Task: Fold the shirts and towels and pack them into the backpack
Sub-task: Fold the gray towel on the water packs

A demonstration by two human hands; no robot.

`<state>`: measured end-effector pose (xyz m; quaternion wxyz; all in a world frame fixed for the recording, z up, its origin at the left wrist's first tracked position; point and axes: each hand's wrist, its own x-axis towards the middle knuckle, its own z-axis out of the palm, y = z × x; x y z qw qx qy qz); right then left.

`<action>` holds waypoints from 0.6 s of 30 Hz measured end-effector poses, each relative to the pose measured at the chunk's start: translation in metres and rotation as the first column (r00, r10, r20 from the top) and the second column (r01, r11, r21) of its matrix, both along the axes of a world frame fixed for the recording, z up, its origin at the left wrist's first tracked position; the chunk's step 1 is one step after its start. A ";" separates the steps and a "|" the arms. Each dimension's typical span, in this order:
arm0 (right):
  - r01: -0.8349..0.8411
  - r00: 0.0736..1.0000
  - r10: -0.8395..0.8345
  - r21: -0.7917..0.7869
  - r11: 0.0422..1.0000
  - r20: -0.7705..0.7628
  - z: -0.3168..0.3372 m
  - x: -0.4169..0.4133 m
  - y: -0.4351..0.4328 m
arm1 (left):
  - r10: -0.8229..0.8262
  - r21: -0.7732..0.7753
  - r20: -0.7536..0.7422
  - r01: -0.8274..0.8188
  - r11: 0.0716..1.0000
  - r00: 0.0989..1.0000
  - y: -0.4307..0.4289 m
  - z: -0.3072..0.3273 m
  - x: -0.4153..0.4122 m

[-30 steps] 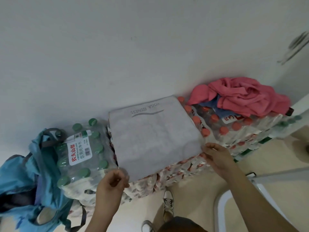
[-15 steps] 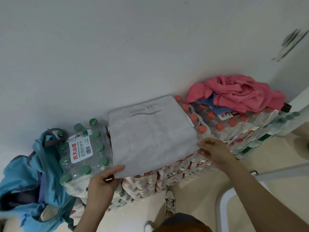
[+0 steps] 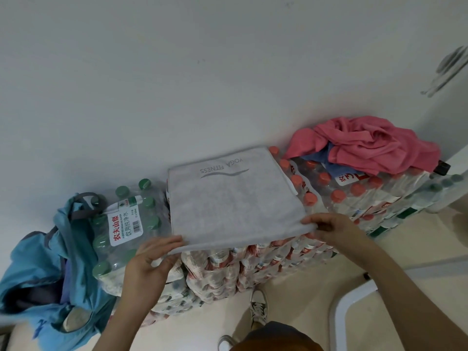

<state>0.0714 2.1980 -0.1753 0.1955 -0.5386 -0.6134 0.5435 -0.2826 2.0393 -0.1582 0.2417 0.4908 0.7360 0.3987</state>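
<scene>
Head view: your left hand (image 3: 149, 264) and right hand (image 3: 329, 227) each pinch a near corner of the grey towel (image 3: 233, 198), which lies on water-bottle packs (image 3: 253, 264).

matt grey terry towel (image 3: 234, 196), glossy shrink-wrapped plastic bottles (image 3: 354, 196)

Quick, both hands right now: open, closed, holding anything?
Left hand: pinching the grey towel at its near left corner.
Right hand: pinching the same towel's near right corner.
</scene>
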 end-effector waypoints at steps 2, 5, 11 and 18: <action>-0.109 0.979 0.083 0.131 0.985 0.188 0.000 0.000 -0.001 | 0.006 -0.019 0.087 -0.004 1.000 0.996 0.001 0.006 0.000; -0.244 0.920 0.077 0.409 0.879 0.384 -0.001 -0.006 -0.001 | 0.045 -0.037 0.162 -0.039 0.999 0.986 0.004 0.011 0.001; -0.219 0.928 0.061 0.405 0.888 0.367 -0.001 0.008 0.007 | 0.076 -0.077 0.215 -0.060 0.995 0.974 -0.008 0.001 0.009; 0.046 0.991 -0.036 0.072 0.996 -0.127 0.021 0.007 0.006 | 0.146 -0.076 0.288 -0.130 0.989 0.946 -0.006 0.002 0.012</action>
